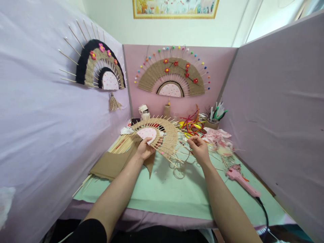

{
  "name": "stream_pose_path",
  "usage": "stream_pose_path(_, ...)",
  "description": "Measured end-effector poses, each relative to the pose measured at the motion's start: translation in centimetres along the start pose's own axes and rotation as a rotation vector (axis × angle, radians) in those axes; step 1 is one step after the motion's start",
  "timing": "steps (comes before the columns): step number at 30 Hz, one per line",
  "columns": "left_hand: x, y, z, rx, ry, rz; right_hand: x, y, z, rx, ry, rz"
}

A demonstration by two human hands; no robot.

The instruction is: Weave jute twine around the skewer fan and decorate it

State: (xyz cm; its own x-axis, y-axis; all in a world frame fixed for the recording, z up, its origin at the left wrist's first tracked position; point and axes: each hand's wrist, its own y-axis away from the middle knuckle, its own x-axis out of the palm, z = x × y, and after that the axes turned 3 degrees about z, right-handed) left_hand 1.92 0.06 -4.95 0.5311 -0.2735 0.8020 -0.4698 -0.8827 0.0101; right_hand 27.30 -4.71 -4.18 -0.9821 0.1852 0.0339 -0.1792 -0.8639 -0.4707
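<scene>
Above the table, my left hand (145, 147) grips a half-round woven fan (170, 140) by its pink patterned centre, thumb on top and the other fingers mostly hidden beneath. Thin sticks radiate through a band of tan twine and poke past its outer edge. To the right of the fan, my right hand (199, 148) is closed in a pinch, thumb against forefinger, on what looks like the twine. Loose loops of the twine (179, 172) hang or lie below the fan's right side.
Brown cardboard (108, 165) and thin sticks (124, 143) lie at left. A pink glue gun (243, 182) with a black cord rests at right. Behind are coloured pipe cleaners (192, 126), a tool holder (212, 124) and a white bottle (144, 113). Finished fans (149, 76) hang on the partitions.
</scene>
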Motion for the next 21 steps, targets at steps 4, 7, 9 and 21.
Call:
stream_pose_path(4, 0.19, 0.08, -0.09, 0.011, 0.035, -0.013, -0.19, -0.19, -0.37, 0.046, -0.080, 0.034)
stream_pose_path(7, 0.31, 0.15, -0.11, 0.011, 0.051, -0.020, -0.20, -0.23, -0.42, 0.062, -0.093, 0.056)
stream_pose_path(9, 0.34, 0.16, -0.09, 0.010, 0.052, -0.025, -0.19, -0.24, -0.38, 0.046, -0.072, 0.033)
stream_pose_path(21, 0.25, 0.01, 0.01, 0.012, 0.099, -0.013, 0.40, 0.22, -0.13, -0.077, 0.185, 0.001)
